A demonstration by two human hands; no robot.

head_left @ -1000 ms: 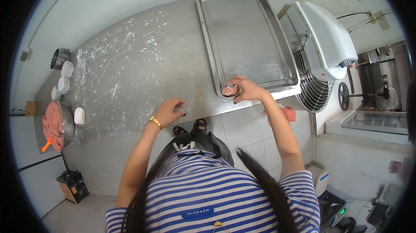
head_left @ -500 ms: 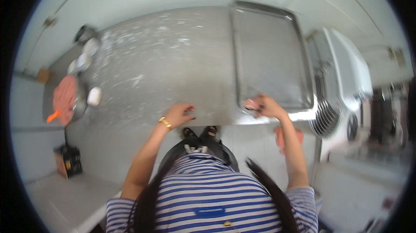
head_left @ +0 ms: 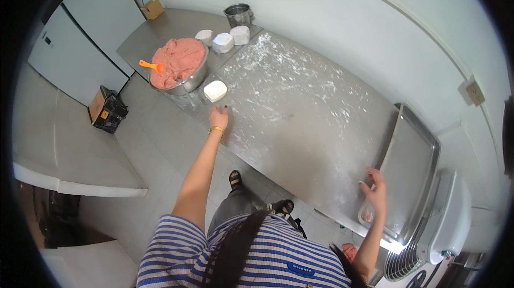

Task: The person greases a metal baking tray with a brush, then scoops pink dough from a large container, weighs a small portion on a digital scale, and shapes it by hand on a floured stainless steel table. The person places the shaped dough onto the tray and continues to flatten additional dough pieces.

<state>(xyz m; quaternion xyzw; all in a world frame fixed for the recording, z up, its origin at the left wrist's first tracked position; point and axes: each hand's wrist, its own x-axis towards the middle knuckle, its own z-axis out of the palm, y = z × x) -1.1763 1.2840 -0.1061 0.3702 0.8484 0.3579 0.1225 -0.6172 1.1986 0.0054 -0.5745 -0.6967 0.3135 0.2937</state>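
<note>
At the grey steel table, work seemingly shifts leftward: the empty, unclasped left hand nears a white rounded block; the loose-fingered right hand has released a clear pink-filled cup.

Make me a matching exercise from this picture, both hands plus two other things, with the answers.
Column one:
1. Left hand
2. Right hand
3. Orange scoop
4. Pink mixture

Column two:
A. Fills the round metal bowl
B. Just short of a white block
C. Lies on something soft
D. By the large metal tray

Pairs: 1-B, 2-D, 3-C, 4-A.
</note>
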